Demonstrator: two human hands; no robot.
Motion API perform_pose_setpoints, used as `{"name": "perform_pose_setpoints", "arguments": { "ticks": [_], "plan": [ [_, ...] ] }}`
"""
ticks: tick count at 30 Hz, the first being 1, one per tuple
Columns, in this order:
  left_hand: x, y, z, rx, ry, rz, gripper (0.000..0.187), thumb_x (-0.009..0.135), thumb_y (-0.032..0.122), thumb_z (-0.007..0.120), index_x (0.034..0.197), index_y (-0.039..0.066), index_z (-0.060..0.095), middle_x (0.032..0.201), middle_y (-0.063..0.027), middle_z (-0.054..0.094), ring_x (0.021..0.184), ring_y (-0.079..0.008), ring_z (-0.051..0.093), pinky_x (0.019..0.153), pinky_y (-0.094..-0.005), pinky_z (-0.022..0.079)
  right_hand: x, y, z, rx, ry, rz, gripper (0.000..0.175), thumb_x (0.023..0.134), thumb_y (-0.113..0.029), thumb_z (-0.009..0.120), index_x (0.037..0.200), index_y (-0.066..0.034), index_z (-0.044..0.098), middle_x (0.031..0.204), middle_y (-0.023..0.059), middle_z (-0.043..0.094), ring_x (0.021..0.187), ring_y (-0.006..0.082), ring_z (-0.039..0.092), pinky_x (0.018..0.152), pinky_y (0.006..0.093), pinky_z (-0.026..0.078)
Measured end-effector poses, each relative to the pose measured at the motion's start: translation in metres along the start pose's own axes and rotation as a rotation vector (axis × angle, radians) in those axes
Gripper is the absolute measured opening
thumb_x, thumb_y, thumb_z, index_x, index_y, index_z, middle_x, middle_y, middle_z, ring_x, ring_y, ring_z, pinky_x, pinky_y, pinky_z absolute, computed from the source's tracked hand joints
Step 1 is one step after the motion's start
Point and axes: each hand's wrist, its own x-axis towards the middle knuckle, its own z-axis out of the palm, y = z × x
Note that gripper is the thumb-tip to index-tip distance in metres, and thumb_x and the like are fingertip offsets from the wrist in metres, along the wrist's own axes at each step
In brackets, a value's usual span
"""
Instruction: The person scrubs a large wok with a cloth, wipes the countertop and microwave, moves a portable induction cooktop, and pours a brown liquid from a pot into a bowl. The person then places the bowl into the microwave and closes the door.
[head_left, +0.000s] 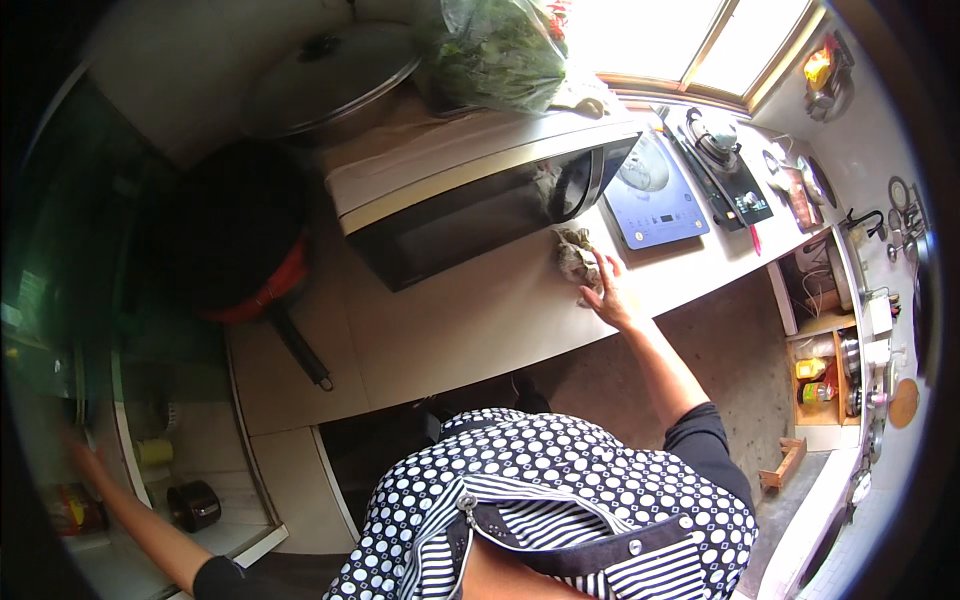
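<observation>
My right hand reaches out over the white countertop, its fingers bent over the edge of a crumpled, stained cloth. The cloth lies in front of a microwave oven with a dark glass door. Just right of the cloth is a blue induction cooker. My left hand is stretched far to the left, beside the upright edge of a shelf unit. Shadow and blur hide its fingers, so whether it touches the unit cannot be seen.
A red-and-black frying pan stands on the left counter, its handle pointing towards me. A glass pan lid and a plastic bag of greens are on top of the microwave. Beyond the induction cooker sits a gas stove.
</observation>
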Motion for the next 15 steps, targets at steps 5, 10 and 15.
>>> {"name": "perform_pose_setpoints", "arguments": {
  "ticks": [5, 10, 15],
  "plan": [
    [-0.158, 0.055, -0.03, 0.097, 0.194, 0.232, 0.061, 0.089, 0.042, 0.054, 0.134, 0.003, 0.038, 0.118, -0.0119, 0.059, 0.091, -0.023, 0.064, 0.077, -0.0286, 0.049, 0.05, 0.015, 0.037, 0.066, 0.031, -0.034, 0.079, 0.07, -0.028, 0.073, 0.138, -0.0223, 0.033, 0.14, 0.0188, 0.031, 0.122, 0.0409, 0.04, 0.097, 0.0478, 0.038],
    [-0.31, 0.097, 0.007, -0.1, 0.13, 0.599, 0.05, 0.094, 0.037, 0.048, 0.132, 0.004, 0.041, 0.117, -0.0086, 0.058, 0.086, -0.0193, 0.064, 0.066, -0.0258, 0.047, 0.033, 0.013, 0.058, -0.145, 0.051, -0.288, 0.065, 0.069, -0.025, 0.072, 0.129, -0.0257, 0.046, 0.132, 0.0092, 0.043, 0.119, 0.0371, 0.043, 0.092, 0.0486, 0.04],
    [-0.518, 0.141, 0.091, -0.291, -0.558, 0.817, 0.035, 0.096, 0.02, 0.044, 0.126, 0.002, 0.046, 0.116, -0.0116, 0.056, 0.085, -0.0179, 0.06, 0.07, -0.0256, 0.047, 0.018, 0.022, 0.026, 0.932, -0.268, 0.027, 0.052, 0.077, -0.024, 0.066, 0.126, -0.0145, 0.049, 0.113, 0.0109, 0.057, 0.098, 0.0299, 0.059, 0.078, 0.0444, 0.051]
  ]
}}
